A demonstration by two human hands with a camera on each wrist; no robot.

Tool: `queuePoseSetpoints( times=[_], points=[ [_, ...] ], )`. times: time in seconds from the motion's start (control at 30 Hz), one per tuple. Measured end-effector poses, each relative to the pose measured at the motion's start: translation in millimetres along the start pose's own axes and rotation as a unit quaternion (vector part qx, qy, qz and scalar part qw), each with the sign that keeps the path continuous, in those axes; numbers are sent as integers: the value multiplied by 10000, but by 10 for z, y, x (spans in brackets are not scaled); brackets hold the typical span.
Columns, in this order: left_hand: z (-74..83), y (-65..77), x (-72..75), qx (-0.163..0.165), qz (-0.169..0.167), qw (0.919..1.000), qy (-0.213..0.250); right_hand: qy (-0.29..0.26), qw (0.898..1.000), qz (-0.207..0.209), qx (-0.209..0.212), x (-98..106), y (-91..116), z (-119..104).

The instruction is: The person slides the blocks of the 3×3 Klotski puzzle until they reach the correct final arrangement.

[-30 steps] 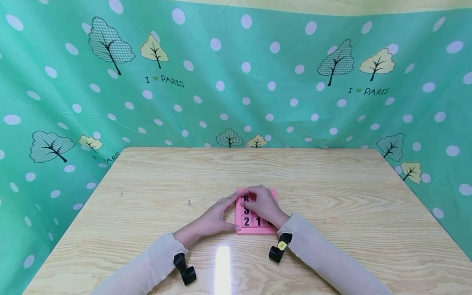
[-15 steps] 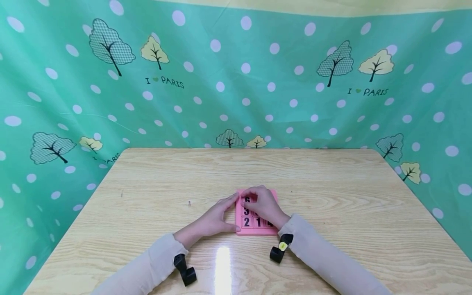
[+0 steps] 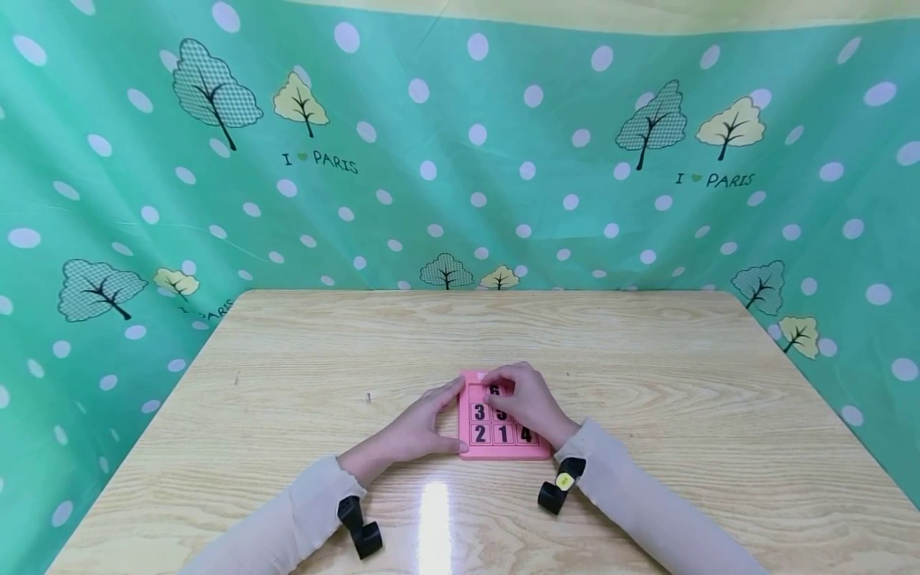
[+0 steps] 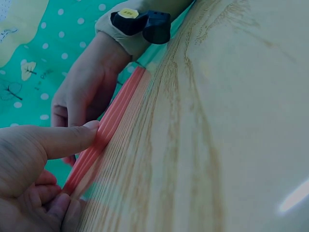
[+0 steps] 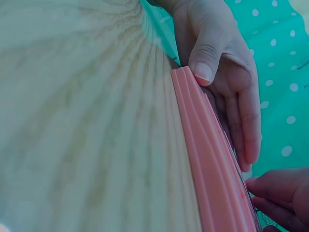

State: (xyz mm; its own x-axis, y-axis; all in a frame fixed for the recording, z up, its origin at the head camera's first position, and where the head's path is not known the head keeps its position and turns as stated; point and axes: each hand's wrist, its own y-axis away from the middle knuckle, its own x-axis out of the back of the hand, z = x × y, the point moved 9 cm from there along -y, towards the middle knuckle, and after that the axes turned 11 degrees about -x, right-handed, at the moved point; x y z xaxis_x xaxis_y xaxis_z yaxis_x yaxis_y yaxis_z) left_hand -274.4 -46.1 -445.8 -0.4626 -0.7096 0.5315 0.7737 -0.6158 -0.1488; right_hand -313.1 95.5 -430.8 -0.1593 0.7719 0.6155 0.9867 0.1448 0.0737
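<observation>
On the table [image 3: 302, 351], a pink number puzzle [image 3: 501, 454] is laid flat, its left edge held between the spread thumb and fingers of the left hand [image 3: 419, 427]. By the right hand [image 3: 530, 398], curled, the top-row 6 tile [image 3: 494, 391] is gripped.

One pink board [image 3: 503, 455], six numbered tiles [image 3: 480, 434] readable on it — any under the right hand [image 3: 533, 403] cannot be counted. Two hands: that one at the board's two o'clock, one left hand [image 3: 413, 431] at its nine. Two sleeves [image 3: 647, 507], two black wrist cameras [image 3: 552, 498], one yellow label [image 3: 565, 481] on the camera at five o'clock. One wooden surface [image 3: 647, 343], one green cloth [image 3: 453, 212]. Five checked trees [image 3: 216, 84], five yellow trees [image 3: 298, 97] — and three printed captions [image 3: 335, 163], one cut short at nine o'clock.
</observation>
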Motion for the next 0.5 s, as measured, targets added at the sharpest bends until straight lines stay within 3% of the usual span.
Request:
queuePoseSetpoints(
  times=[0.5],
  points=[
    [5, 4, -6, 17, 3, 10000, -13, -80, 9999, 34, -98, 82, 29, 93]
  ],
)
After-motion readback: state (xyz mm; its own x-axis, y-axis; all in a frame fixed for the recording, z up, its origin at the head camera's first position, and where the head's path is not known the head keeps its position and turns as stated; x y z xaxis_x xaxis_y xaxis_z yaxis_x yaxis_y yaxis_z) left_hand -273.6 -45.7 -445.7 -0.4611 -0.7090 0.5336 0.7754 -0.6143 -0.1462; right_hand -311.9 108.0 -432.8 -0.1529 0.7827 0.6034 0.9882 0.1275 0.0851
